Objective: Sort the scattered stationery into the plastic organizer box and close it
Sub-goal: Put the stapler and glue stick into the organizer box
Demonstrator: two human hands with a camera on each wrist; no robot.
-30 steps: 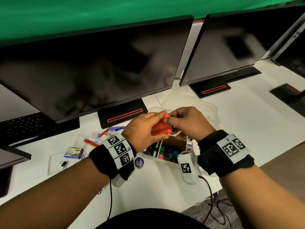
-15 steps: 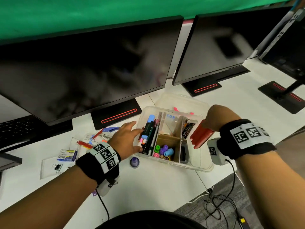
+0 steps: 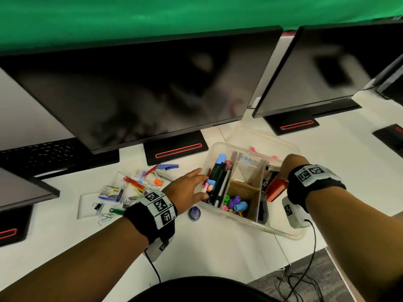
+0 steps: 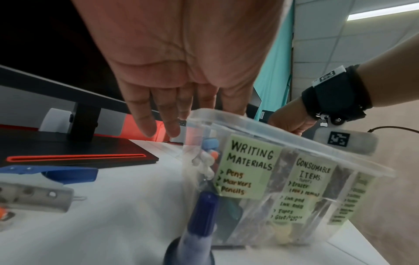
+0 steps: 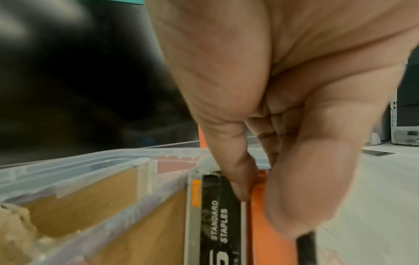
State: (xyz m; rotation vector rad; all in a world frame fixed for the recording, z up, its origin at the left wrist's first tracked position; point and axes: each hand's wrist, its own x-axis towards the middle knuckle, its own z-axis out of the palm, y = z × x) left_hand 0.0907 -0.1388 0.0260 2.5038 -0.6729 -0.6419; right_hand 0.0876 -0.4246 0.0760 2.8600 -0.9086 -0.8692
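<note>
Head view shows my right hand (image 3: pixel 289 165) now lowering the gripped orange stapler (image 3: pixel 275 189) into the organizer box (image 3: pixel 283 233), left hand (image 3: pixel 185 189) open, steadying.

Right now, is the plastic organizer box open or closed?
Open: the plastic organizer box has no lid on, so pens inside show from above.

Office or computer lab: row of dark monitors (image 3: pixel 139 88) on a white desk (image 3: pixel 218 253), keyboard (image 3: pixel 43 153) at left, green backdrop (image 3: pixel 152 16), tiled ceiling w/ strip light (image 4: pixel 383 14).
</note>
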